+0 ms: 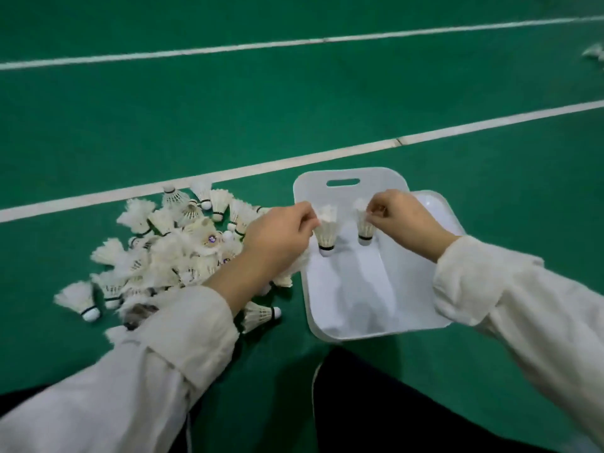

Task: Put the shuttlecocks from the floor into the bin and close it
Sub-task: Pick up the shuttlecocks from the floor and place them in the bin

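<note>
A: What is seen around the bin (309, 289)?

B: A pile of shuttlecocks (183, 250) is heaped on the floor (327, 93) at nine o'clock of it, partly covered by the left sleeve (183, 328). The lid (379, 178) is seen open at twelve o'clock.

A: And the grips?

B: The left grip (277, 233) is pinched on the first shuttlecock (327, 233), the right grip (402, 220) on the second shuttlecock (364, 228). Both are held cork-down over the bin's open mouth.

A: The surface?

B: A green court floor is crossed by white lines (457, 125). Stray shuttlecocks (593, 52) are blurred at two o'clock.
</note>
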{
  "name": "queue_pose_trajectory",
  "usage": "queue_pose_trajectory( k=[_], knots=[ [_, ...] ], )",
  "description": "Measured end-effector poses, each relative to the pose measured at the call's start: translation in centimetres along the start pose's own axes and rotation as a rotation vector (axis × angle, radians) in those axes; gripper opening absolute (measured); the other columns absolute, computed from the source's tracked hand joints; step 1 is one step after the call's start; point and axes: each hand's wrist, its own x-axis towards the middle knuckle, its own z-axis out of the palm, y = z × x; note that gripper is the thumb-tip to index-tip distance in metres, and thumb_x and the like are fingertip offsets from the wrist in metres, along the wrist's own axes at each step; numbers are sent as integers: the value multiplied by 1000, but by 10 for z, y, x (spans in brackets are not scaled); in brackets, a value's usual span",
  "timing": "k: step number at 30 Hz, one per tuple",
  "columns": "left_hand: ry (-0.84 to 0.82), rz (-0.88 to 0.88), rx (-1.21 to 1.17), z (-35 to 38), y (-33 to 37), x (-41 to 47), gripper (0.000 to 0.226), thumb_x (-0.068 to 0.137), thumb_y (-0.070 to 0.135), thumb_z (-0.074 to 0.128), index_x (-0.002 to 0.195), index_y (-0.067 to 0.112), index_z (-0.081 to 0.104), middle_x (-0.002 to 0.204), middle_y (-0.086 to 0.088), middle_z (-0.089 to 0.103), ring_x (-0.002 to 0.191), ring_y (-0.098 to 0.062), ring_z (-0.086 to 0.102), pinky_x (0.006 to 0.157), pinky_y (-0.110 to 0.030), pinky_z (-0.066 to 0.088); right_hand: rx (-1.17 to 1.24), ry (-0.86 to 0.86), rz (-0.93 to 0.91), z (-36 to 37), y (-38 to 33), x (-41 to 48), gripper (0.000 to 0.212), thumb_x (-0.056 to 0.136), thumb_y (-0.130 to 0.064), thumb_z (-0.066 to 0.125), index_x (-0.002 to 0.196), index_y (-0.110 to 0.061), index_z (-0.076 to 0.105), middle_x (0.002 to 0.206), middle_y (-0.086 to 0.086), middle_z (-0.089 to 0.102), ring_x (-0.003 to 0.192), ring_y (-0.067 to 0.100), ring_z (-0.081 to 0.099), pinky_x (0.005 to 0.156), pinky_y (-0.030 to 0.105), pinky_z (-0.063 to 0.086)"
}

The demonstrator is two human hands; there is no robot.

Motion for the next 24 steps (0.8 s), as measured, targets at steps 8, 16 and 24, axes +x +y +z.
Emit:
queue_pose_trajectory(
  k=[8, 16, 24],
  knots=[
    [-212, 1, 81, 49, -21, 22, 19, 98, 36, 32, 101, 27, 48, 95, 3, 67, 81, -23, 59, 70, -40, 50, 148, -107, 32, 97, 37, 44, 11, 88, -15, 53, 90, -10, 64, 89, 1, 52, 84, 20, 51, 77, 28, 37],
    [-416, -41, 95, 44, -48, 34, 13, 98, 30, 33, 87, 25, 37, 86, -9, 63, 74, -26, 57, 71, -43, 49, 326, -144, 64, 145, 32, 72, 9, 89, -17, 55, 87, -11, 61, 96, 6, 59, 82, 15, 51, 73, 22, 34],
    [-356, -136, -92, 30, -60, -2, 16, 97, 34, 36, 88, 26, 47, 85, 8, 65, 64, -9, 53, 65, -36, 48, 405, -162, 88, 169, 14, 57, 9, 89, -13, 57, 92, -7, 64, 90, 2, 55, 81, 14, 51, 73, 21, 36]
  ],
)
